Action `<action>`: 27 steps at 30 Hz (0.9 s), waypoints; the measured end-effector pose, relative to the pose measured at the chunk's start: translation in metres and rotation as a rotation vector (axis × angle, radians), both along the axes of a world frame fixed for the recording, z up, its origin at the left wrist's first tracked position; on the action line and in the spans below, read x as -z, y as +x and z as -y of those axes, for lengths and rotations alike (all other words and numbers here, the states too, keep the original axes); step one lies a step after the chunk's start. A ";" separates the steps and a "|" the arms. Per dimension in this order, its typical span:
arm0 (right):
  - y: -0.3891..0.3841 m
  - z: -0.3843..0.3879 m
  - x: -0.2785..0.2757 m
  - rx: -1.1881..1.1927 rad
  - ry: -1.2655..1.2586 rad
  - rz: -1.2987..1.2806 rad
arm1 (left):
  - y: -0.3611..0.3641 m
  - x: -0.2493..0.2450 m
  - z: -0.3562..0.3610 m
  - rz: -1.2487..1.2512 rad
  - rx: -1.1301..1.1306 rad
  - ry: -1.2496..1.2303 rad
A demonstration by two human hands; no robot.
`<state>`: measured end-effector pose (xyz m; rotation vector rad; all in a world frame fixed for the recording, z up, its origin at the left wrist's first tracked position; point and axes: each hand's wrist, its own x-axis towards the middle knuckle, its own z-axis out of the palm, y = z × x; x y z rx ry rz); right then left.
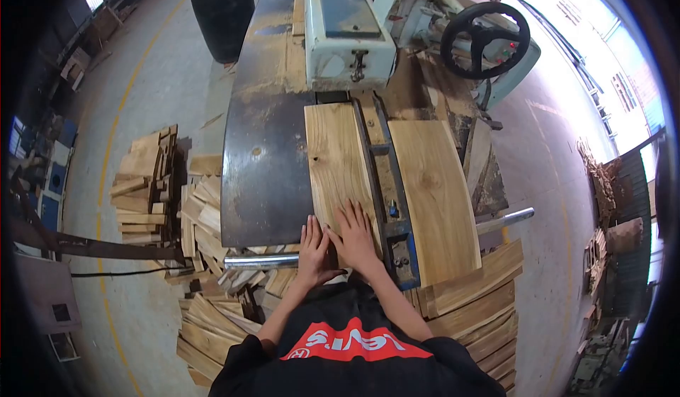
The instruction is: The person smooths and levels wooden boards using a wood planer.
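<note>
Our right hand [356, 242] lies open on the wooden board [336, 152], our left hand [312, 254] open at its near left edge; neither clasps it. The board rests along the dark metal desk [265, 163], beside the metal frame [381, 149]. It looks stiff, moderately heavy, possibly splintery; both long edges would give us steady holds.

We see bright daylight blown out at upper right, dimmer light over the surface [265, 163], strong fisheye bending, and black vignetting around the edges.
</note>
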<state>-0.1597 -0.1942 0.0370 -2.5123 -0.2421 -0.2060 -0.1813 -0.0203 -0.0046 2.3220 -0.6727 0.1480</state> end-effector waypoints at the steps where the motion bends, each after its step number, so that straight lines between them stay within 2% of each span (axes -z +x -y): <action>1: -0.004 -0.001 0.010 0.014 -0.090 0.013 | 0.007 -0.001 0.000 0.009 -0.010 0.016; 9: 0.019 0.000 0.029 0.052 -0.075 0.121 | 0.040 -0.009 0.001 0.045 -0.047 0.054; 14: 0.059 -0.002 0.031 0.088 -0.064 0.163 | 0.080 0.001 -0.004 0.073 -0.051 0.063; 21: 0.124 -0.003 0.040 0.122 -0.050 0.223 | 0.138 -0.012 -0.002 0.094 -0.033 0.011; 27: 0.158 -0.002 0.039 0.132 0.021 0.234 | 0.174 -0.013 -0.003 0.105 -0.061 0.169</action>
